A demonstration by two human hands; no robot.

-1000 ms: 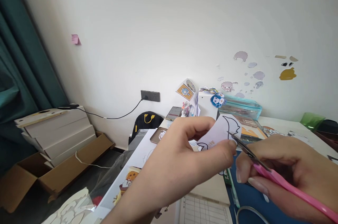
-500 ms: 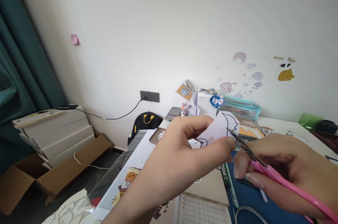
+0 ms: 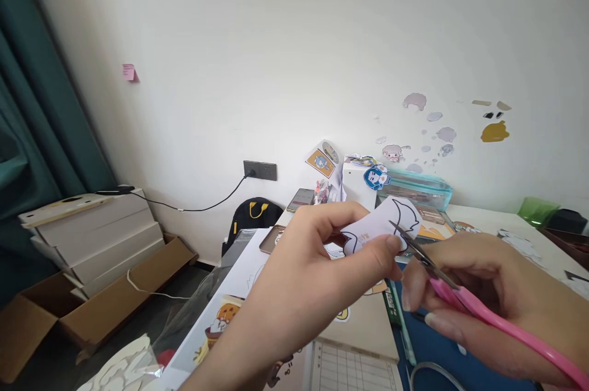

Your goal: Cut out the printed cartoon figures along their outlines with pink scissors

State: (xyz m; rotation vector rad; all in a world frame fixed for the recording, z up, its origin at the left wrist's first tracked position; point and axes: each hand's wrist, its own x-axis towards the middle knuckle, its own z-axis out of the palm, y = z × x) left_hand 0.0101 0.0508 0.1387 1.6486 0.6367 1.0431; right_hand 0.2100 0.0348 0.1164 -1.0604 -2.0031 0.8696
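My left hand pinches a small piece of white paper between thumb and fingers, above the desk. Black outlines and a little orange lettering mark the paper. My right hand is wrapped round the pink handles of a pair of scissors. The dark blades lie across the paper's right part, close to my left thumb tip. Whether the blades are fully together I cannot tell. Part of the paper is hidden behind my left thumb.
A beige notebook and a blue mat lie beneath my hands. Behind them stand a teal clear pencil case and a white box. A cardboard box with white boxes sits at left, near a black backpack.
The scissor blades and my right hand have shifted slightly left, and the paper has tilted a little in my left hand. Both hands keep their hold.
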